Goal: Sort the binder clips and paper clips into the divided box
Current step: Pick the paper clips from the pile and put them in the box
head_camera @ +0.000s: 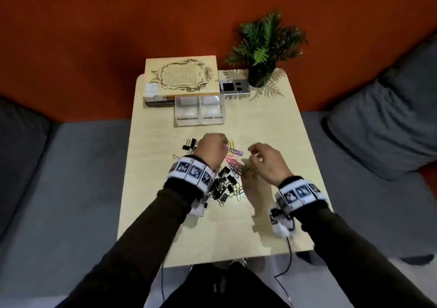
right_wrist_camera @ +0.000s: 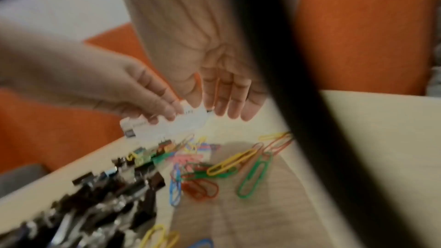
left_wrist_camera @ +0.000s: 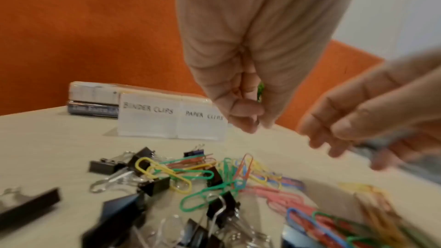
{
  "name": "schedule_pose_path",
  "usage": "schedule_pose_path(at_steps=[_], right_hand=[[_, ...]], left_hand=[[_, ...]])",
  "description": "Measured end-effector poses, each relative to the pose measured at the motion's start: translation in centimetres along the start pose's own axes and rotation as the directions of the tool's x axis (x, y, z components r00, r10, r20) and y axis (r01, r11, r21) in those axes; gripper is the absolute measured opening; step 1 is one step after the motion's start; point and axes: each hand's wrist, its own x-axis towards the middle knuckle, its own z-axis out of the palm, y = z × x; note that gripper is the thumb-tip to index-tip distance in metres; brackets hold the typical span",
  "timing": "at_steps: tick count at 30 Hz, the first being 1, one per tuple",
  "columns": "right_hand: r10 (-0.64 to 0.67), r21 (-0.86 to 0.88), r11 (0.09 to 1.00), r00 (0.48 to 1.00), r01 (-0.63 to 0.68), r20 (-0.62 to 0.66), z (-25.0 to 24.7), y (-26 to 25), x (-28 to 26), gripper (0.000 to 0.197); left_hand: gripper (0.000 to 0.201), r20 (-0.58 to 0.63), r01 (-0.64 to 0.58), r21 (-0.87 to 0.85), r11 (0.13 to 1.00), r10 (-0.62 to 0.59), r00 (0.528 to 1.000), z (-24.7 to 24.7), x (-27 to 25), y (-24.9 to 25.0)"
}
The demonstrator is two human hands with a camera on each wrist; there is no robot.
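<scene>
Black binder clips (head_camera: 222, 184) and coloured paper clips (head_camera: 234, 158) lie mixed in a pile on the table's middle. The clear divided box (head_camera: 199, 119) stands beyond them, labelled BINDER CLIPS on its left half and PAPER CLIPS on its right. My left hand (head_camera: 218, 145) hovers over the pile's far left, fingers loosely curled (left_wrist_camera: 250, 120), with nothing seen in them. My right hand (head_camera: 255, 153) hovers over the pile's right side, fingers hanging relaxed (right_wrist_camera: 226, 110) and empty. The left wrist view shows binder clips (left_wrist_camera: 155, 186) tangled with paper clips (left_wrist_camera: 238, 173) below both hands.
A stack of books (head_camera: 181, 75) sits behind the box, beside a small grey device (head_camera: 234, 87) and a potted plant (head_camera: 264, 47). Grey sofa cushions (head_camera: 383, 127) flank the small table (head_camera: 260, 123). A black cable (right_wrist_camera: 310, 120) crosses the right wrist view.
</scene>
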Motion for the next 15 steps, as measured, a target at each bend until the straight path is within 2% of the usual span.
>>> schedule_pose_path(at_steps=[2, 7, 11, 15], right_hand=[[0.025, -0.051, 0.998, 0.998, -0.027, -0.053, 1.1, -0.5, 2.4, 0.03], [-0.031, -0.203, 0.979, 1.0, 0.031, 0.003, 4.0, -0.4, 5.4, 0.023], [-0.082, -0.209, 0.975, 0.997, 0.079, -0.004, 4.5, 0.0, 5.5, 0.017], [-0.074, -0.189, 0.98, 0.996, 0.065, -0.042, 5.0, 0.1, 5.1, 0.011]], left_hand=[[0.025, -0.068, 0.052, 0.068, 0.996, -0.048, 0.997, 0.7, 2.3, 0.7], [0.015, 0.032, 0.091, 0.263, 0.96, -0.103, 0.994, 2.2, 4.2, 0.2], [0.017, 0.017, 0.087, 0.252, 0.964, -0.095, 0.995, 2.8, 4.5, -1.0], [0.017, 0.034, 0.061, 0.26, 0.964, -0.072, 0.997, 2.9, 4.4, -1.2]])
